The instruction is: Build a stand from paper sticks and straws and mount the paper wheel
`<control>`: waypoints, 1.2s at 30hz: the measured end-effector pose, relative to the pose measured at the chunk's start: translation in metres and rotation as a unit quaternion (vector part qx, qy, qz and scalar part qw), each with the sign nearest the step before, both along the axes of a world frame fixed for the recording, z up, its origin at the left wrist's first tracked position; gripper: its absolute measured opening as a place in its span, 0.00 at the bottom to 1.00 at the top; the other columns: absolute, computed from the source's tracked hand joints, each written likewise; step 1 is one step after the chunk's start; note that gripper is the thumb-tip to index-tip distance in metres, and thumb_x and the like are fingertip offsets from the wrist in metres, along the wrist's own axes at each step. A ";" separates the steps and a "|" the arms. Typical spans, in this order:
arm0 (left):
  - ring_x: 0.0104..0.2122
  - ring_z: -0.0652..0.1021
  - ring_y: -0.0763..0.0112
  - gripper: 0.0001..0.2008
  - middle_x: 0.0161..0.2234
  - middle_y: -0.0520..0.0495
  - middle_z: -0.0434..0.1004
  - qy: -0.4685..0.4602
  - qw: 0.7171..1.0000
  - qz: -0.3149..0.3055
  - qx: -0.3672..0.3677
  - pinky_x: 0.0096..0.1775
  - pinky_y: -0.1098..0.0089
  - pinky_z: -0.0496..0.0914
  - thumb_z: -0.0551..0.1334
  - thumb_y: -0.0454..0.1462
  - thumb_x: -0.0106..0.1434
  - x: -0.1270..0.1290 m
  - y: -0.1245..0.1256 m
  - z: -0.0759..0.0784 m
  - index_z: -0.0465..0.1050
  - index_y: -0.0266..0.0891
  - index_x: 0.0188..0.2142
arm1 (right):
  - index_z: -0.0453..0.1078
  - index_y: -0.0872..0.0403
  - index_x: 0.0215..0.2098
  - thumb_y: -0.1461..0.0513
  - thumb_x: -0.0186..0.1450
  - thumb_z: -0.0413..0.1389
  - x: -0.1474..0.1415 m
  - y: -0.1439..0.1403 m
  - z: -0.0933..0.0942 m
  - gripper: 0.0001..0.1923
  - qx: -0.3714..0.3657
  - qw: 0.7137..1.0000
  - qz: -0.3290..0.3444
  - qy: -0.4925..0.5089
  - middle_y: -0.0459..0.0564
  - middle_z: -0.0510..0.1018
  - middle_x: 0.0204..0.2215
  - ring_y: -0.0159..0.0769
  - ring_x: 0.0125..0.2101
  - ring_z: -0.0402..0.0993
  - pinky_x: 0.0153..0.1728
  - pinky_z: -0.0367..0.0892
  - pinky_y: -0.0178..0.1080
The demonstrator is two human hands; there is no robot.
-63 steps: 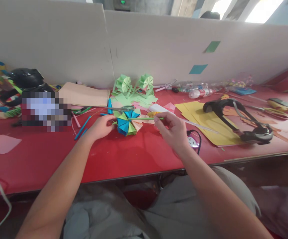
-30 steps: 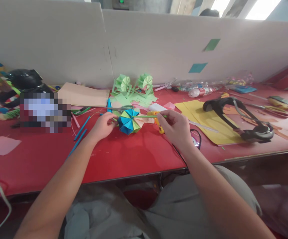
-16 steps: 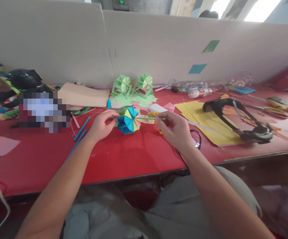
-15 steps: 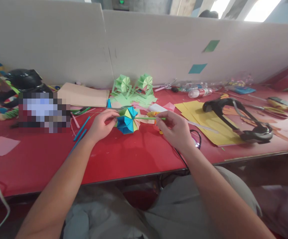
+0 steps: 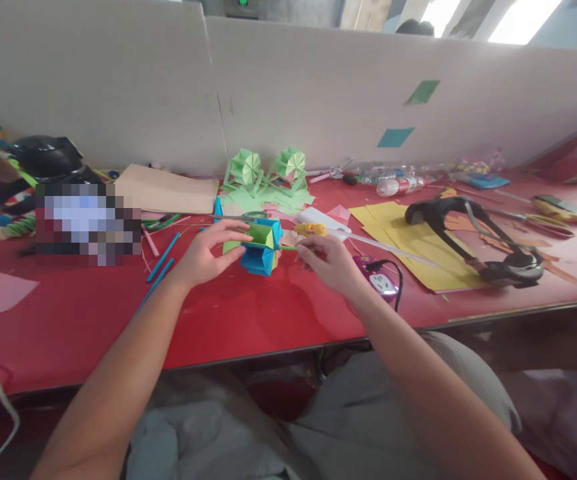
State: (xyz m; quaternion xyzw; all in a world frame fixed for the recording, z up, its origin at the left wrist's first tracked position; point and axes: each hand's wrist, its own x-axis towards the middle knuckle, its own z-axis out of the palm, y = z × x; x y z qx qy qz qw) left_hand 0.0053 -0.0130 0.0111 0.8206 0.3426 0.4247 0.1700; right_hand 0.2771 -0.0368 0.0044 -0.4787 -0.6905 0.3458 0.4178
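Note:
A folded paper wheel (image 5: 261, 257) in blue and light green is held up over the red tabletop. At its left end, the fingertips and thumb of my left hand (image 5: 206, 257) are closed on the paper. My right hand (image 5: 326, 263) pinches a thin green stick (image 5: 288, 248) that runs into the wheel's right end. Just above the right fingers is a yellow-handled hot glue gun (image 5: 311, 229). Behind the wheel, two light green paper wheels on stands (image 5: 245, 168) rest among green paper sheets (image 5: 238, 202).
Right of my right hand is a purple power strip (image 5: 382, 283) with a black plug. Yellow paper (image 5: 413, 267) lies under a black headset-like frame (image 5: 468, 243). Blue sticks (image 5: 163, 257) and cardboard (image 5: 168, 190) are on the left. A white partition (image 5: 318, 93) stands behind.
The right hand has moved left along the stick, closer to the wheel. The wheel has turned and shifted slightly right, showing its side. The power strip has come into fuller view.

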 end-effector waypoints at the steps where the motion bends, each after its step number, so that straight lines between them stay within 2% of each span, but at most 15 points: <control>1: 0.54 0.76 0.58 0.11 0.52 0.43 0.78 -0.005 1.000 -0.009 -0.012 0.58 0.55 0.69 0.61 0.36 0.63 -0.001 0.000 0.001 0.79 0.42 0.44 | 0.72 0.55 0.33 0.55 0.65 0.57 -0.001 0.002 -0.003 0.11 -0.014 1.000 0.005 0.019 0.48 0.77 0.25 0.34 0.25 0.74 0.30 0.71 0.39; 4: 0.54 0.76 0.56 0.19 0.53 0.41 0.77 -0.027 0.998 0.018 -0.062 0.56 0.54 0.70 0.60 0.33 0.59 -0.007 0.005 -0.002 0.76 0.40 0.49 | 0.72 0.55 0.31 0.51 0.61 0.61 -0.003 0.007 -0.008 0.15 -0.073 0.993 0.000 0.092 0.48 0.77 0.23 0.33 0.23 0.73 0.29 0.71 0.39; 7: 0.47 0.80 0.57 0.21 0.51 0.39 0.78 -0.013 0.986 0.076 -0.144 0.49 0.56 0.75 0.60 0.34 0.55 -0.016 0.013 -0.011 0.74 0.37 0.49 | 0.74 0.55 0.31 0.48 0.56 0.65 -0.006 0.007 -0.010 0.18 -0.122 0.977 -0.014 0.175 0.49 0.79 0.25 0.34 0.25 0.75 0.32 0.73 0.40; 9: 0.43 0.81 0.59 0.19 0.47 0.40 0.80 0.008 0.978 0.072 -0.198 0.46 0.56 0.76 0.61 0.36 0.55 -0.021 0.018 -0.016 0.75 0.37 0.47 | 0.75 0.55 0.31 0.48 0.54 0.68 -0.008 0.006 -0.010 0.19 -0.141 0.966 -0.023 0.217 0.49 0.79 0.26 0.35 0.27 0.76 0.33 0.73 0.40; 13: 0.41 0.82 0.60 0.14 0.41 0.42 0.82 0.010 0.965 0.019 -0.260 0.47 0.57 0.76 0.64 0.40 0.56 -0.024 0.020 -0.019 0.75 0.38 0.42 | 0.76 0.55 0.31 0.50 0.52 0.70 -0.011 0.005 -0.013 0.18 -0.173 0.950 -0.022 0.258 0.49 0.80 0.25 0.34 0.28 0.76 0.34 0.73 0.39; 17: 0.42 0.82 0.60 0.14 0.42 0.43 0.82 -0.012 0.961 -0.024 -0.274 0.48 0.59 0.75 0.66 0.44 0.58 -0.021 0.017 -0.016 0.75 0.38 0.41 | 0.75 0.55 0.30 0.51 0.51 0.70 -0.012 0.008 -0.019 0.18 -0.198 0.940 -0.011 0.277 0.48 0.80 0.25 0.32 0.27 0.76 0.34 0.73 0.37; 22: 0.42 0.81 0.59 0.18 0.41 0.43 0.82 -0.034 0.959 0.006 -0.281 0.49 0.57 0.75 0.69 0.45 0.56 -0.019 0.019 -0.018 0.73 0.38 0.42 | 0.74 0.54 0.30 0.51 0.51 0.71 -0.015 0.013 -0.029 0.19 -0.212 0.933 0.016 0.289 0.47 0.80 0.26 0.30 0.27 0.74 0.32 0.71 0.35; 26: 0.43 0.81 0.59 0.19 0.41 0.42 0.81 -0.067 0.955 0.028 -0.288 0.50 0.56 0.74 0.69 0.44 0.54 -0.018 0.024 -0.024 0.71 0.38 0.43 | 0.73 0.52 0.30 0.51 0.49 0.72 -0.021 0.018 -0.036 0.19 -0.226 0.931 0.010 0.287 0.47 0.80 0.26 0.31 0.26 0.74 0.30 0.71 0.36; 31: 0.39 0.82 0.60 0.22 0.36 0.44 0.80 -0.093 0.950 0.041 -0.295 0.44 0.59 0.75 0.70 0.47 0.54 -0.017 0.026 -0.026 0.70 0.38 0.43 | 0.73 0.52 0.29 0.52 0.49 0.72 -0.025 0.020 -0.037 0.19 -0.248 0.920 0.010 0.304 0.46 0.80 0.25 0.30 0.25 0.73 0.30 0.71 0.35; 36: 0.35 0.82 0.61 0.21 0.32 0.46 0.81 -0.093 0.942 0.006 -0.323 0.39 0.63 0.75 0.70 0.49 0.55 -0.016 0.023 -0.020 0.70 0.39 0.41 | 0.74 0.53 0.30 0.50 0.50 0.71 -0.027 0.018 -0.033 0.19 -0.235 0.921 0.030 0.311 0.47 0.79 0.25 0.30 0.26 0.73 0.30 0.70 0.36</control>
